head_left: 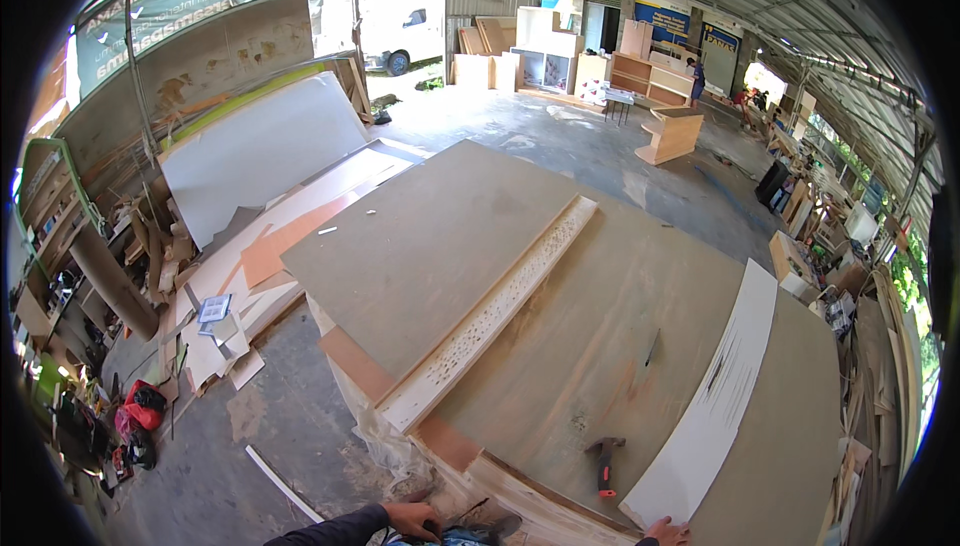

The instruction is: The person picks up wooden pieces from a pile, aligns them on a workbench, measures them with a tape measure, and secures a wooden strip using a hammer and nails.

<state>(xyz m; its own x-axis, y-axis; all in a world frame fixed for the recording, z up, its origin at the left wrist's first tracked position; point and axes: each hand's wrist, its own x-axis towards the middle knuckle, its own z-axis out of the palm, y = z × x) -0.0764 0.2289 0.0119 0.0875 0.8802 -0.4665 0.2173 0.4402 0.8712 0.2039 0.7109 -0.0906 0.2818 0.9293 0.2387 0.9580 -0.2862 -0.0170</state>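
Observation:
A long white strip of board [715, 386] with dark streaks lies across the right part of a large worktable sheet [560, 396]. My right hand [667, 532] grips the strip's near end, partly cut off by the lower edge of the picture. My left hand [412, 519], in a dark sleeve, is low in front of the table's near edge; its fingers curl inward, and whatever they hold is hidden. A claw hammer [606, 466] with a black and red handle rests left of the strip. Farther up lies a thin dark tool [653, 347].
A long pale plank [490, 316] with speckled marks crosses the table diagonally. Leftward, a big white panel [265, 151] leans above stacked sheets [300, 208]. A white strip [283, 483] lies on the floor. Wooden cabinets [640, 76] and a person [697, 83] are far back.

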